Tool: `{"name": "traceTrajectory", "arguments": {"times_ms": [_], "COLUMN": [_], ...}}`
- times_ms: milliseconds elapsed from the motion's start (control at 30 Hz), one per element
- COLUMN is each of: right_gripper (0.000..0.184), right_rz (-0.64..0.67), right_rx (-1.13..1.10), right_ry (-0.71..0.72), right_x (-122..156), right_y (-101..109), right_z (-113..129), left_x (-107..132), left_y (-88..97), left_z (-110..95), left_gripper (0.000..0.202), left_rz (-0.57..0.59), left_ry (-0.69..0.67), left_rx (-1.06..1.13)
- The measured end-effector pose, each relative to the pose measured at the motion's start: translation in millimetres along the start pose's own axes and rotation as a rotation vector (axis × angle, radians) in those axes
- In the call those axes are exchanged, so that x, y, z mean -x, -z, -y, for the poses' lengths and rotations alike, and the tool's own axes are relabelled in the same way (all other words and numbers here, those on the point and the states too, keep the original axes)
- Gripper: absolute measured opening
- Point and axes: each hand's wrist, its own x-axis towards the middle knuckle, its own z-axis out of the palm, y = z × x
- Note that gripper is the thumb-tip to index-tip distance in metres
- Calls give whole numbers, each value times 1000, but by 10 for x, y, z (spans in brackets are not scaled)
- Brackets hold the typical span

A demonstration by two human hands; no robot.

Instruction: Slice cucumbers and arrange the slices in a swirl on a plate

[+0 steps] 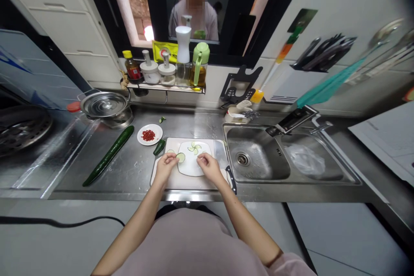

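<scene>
My left hand (pixel 166 166) pinches a thin round cucumber slice (pixel 180 157) over the left side of a white square plate (pixel 190 170). Across from it, my right hand (pixel 209 166) has thumb and fingertips together above the plate's right side; whatever they hold, if anything, is too small to make out. Several cucumber slices (pixel 194 148) lie fanned out near the plate's far edge. Beneath the plate is a light cutting board (pixel 173 182), with a knife (pixel 232 180) at its right edge. A cut cucumber end (pixel 159 147) rests by the board's far left corner.
A long cucumber (pixel 110 155) lies on the steel counter at left, near a lidded pot (pixel 108 108). A small plate (pixel 139 138) holds chopped red pieces. The double sink (pixel 258 177) is at right. Seasoning bottles stand on a wall rack (pixel 166 88) behind.
</scene>
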Motion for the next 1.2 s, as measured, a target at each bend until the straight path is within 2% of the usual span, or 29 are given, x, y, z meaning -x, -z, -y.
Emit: {"name": "traceTrajectory", "arguments": {"times_ms": [100,200,333,500,633,800,1200], "right_gripper": [29,24,21,21,21,19,17], "right_rz": [61,111,95,51,47,101,269], "right_rx": [-84,-136,-209,-275,-287,-370,-677], "right_ry": [123,196,223,228,200,154,-159], "right_x": [-135,-235,-288,-276,-274,-306,-311], "right_y": [23,46,92,183,249,285,296], "right_z": [283,471,573,686,788,856,969], "left_x": [6,-4,-26,-54,-46,40,142], "left_y": [-78,-157,-241,-273,-279,-324,-349], "left_z": [-242,-441,-631,-815,-936,-1047,-1089], "left_gripper": [35,34,35,28,23,18,14], "left_rz": [107,171,200,214,181,136,33], "left_ry": [-6,-22,-113,-311,-371,-444,-583], "left_rx": [4,16,4,-216,-362,-493,-655]}}
